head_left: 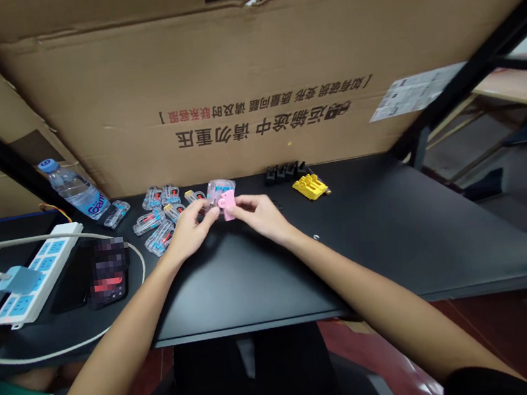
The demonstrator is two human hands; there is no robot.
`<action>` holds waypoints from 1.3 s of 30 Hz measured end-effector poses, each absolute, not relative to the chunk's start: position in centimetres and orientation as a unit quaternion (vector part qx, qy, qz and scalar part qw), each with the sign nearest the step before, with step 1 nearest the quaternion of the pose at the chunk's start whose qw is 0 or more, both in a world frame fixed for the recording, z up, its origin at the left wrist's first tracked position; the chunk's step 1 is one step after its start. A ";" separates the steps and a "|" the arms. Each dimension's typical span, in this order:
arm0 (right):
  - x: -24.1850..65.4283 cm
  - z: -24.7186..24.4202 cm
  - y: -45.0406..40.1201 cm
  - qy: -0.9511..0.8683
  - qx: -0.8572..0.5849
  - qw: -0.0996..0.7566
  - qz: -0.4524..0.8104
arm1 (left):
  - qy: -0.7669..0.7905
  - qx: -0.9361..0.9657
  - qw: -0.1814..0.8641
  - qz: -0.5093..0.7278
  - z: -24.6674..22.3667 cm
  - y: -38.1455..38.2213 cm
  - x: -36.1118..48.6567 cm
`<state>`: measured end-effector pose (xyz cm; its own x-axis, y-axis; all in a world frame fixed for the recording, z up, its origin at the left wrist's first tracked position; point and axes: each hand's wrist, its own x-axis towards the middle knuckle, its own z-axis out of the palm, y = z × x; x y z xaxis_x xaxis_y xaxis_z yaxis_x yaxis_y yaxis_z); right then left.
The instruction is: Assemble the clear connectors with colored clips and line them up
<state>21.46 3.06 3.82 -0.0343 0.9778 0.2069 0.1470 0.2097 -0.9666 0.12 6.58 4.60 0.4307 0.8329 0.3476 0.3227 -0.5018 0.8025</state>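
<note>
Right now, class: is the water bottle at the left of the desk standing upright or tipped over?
Tipped. The water bottle leans, blue cap up and left, its base on the black desk against the cardboard.

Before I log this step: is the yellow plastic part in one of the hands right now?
No, the yellow part lies on the black table apart from both hands, which hold a pink piece between them.

- Black desk [393, 233], matte top, runs L to R across the view.
- Big cardboard sheet [249, 84] stands behind desk as a back wall; printed text upside down, paper label [416, 92] stuck at R.
- Black metal frame bars [469, 76] slant at both sides.
- Dark red floor [525, 332] below desk edge.
- Black chair [252, 378] under desk.
- Light dim, even.
</note>
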 end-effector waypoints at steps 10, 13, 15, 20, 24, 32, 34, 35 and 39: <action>21.8 4.0 3.2 -0.571 -0.488 0.550 0.365 | 0.382 0.757 0.314 0.426 4.6 6.5 0.6; 21.9 4.0 3.2 -0.592 -0.473 0.525 0.388 | 0.381 0.776 0.337 0.372 4.4 6.2 1.0; 22.0 4.0 3.1 -0.578 -0.484 0.546 0.365 | 0.370 0.751 0.344 0.425 4.4 6.1 1.2; 21.8 4.2 3.0 -0.597 -0.474 0.508 0.402 | 0.376 0.770 0.359 0.369 4.5 6.1 1.1; 21.5 4.0 3.0 -0.566 -0.488 0.555 0.365 | 0.386 0.730 0.333 0.455 4.5 6.2 0.9; 21.3 3.4 3.2 -0.583 -0.466 0.486 0.455 | 0.391 0.794 0.321 0.337 3.6 6.0 1.0; 21.5 3.5 3.3 -0.549 -0.458 0.497 0.492 | 0.389 0.792 0.326 0.340 3.7 6.1 0.8; 21.6 3.5 3.4 -0.523 -0.457 0.505 0.513 | 0.386 0.792 0.329 0.340 3.7 6.2 0.6; 22.8 3.6 3.8 -0.408 -0.478 0.562 0.538 | 0.365 0.802 0.333 0.335 3.9 6.7 0.0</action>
